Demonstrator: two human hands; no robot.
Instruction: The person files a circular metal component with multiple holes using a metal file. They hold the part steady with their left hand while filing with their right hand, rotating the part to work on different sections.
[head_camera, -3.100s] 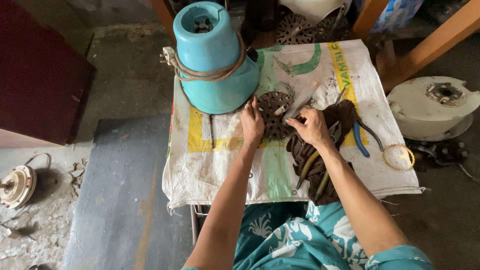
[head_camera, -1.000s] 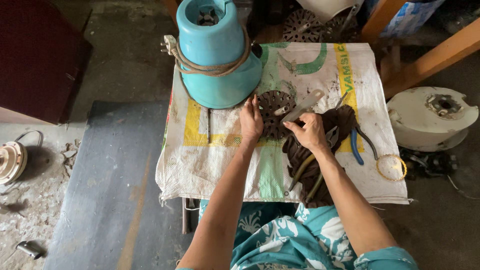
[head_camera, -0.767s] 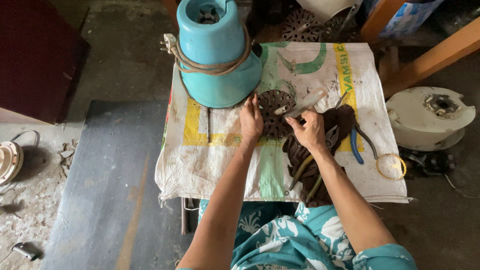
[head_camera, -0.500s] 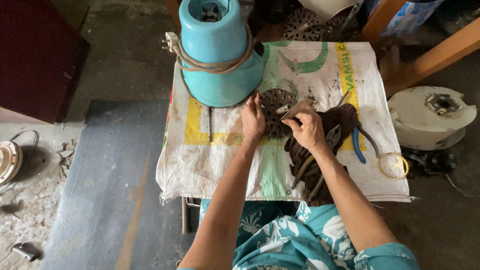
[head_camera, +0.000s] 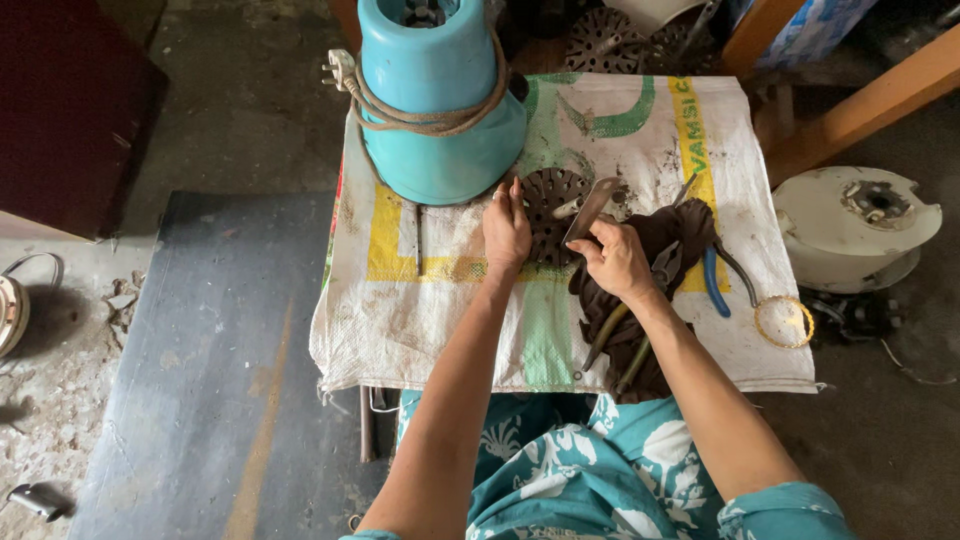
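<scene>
Hands first: the right hand is closed around a flat grey metal strip, its upper end lying across a dark round toothed disc, while the left hand rests with fingers fairly straight and only slightly spread, fingertips pressing the disc's left rim and gripping nothing. By size, the biggest thing is the woven sack cloth, white with yellow and green bands, spread over a small table and hanging over its near edge. At its far left corner stands a turquoise plastic housing with a tan power cord wound round it. The disc lies near the middle of the cloth, just right of the housing's base. Under the right wrist, toward the right edge, sits a crumpled dark brown rag, with blue-handled pliers beside it and a small yellow ring near the right corner. Off the table on the right, a white round casing rests on the concrete floor.
</scene>
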